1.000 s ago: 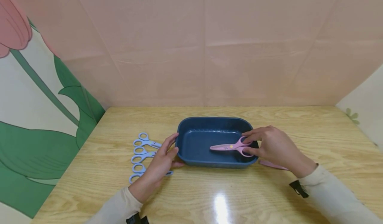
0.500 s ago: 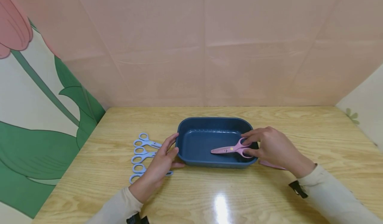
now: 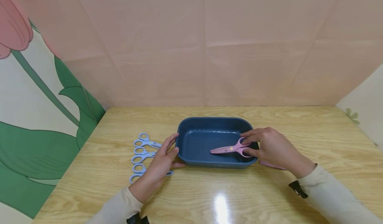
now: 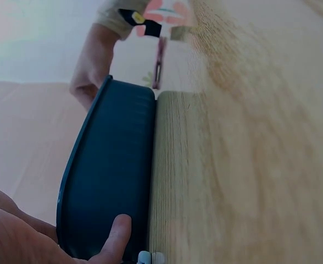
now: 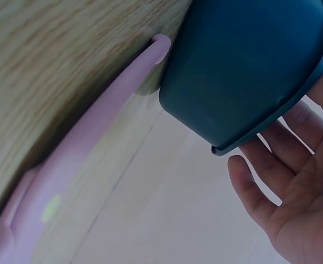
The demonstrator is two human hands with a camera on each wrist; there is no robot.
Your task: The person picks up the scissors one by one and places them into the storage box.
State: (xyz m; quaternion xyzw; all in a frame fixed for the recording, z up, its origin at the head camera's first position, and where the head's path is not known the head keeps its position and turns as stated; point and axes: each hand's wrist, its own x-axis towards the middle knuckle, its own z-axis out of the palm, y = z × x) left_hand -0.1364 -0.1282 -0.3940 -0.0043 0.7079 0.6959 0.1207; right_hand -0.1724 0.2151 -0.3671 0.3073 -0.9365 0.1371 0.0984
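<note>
A dark blue rectangular tub (image 3: pixel 203 165) sits mid-table in the head view. My left hand (image 3: pixel 160 164) holds its left end, thumb and fingers at the rim; one finger lies along the outer wall in the left wrist view. Inside the tub, pink scissors (image 3: pixel 228 149) point left with blades together. My right hand (image 3: pixel 276 149) reaches over the tub's right end and pinches their handle loops. In the right wrist view, the tub wall hides these scissors, and the right fingers (image 5: pixel 285 151) show behind the rim. Another pair of pink scissors (image 5: pixel 90 137) lies on the table beside the tub.
Several light blue scissors (image 3: pixel 143 155) lie stacked in a column at the left, partly covered by the left hand and forearm. The wooden table (image 3: pixel 185 197) meets a pinkish wall covering (image 3: pixel 203 67) behind, and a flower-patterned panel (image 3: pixel 68 94) stands on the left.
The pink scissors' tips have lowered slightly toward the tub floor since a second ago, with the right hand still at the handles. The left hand and tub have stayed put.
</note>
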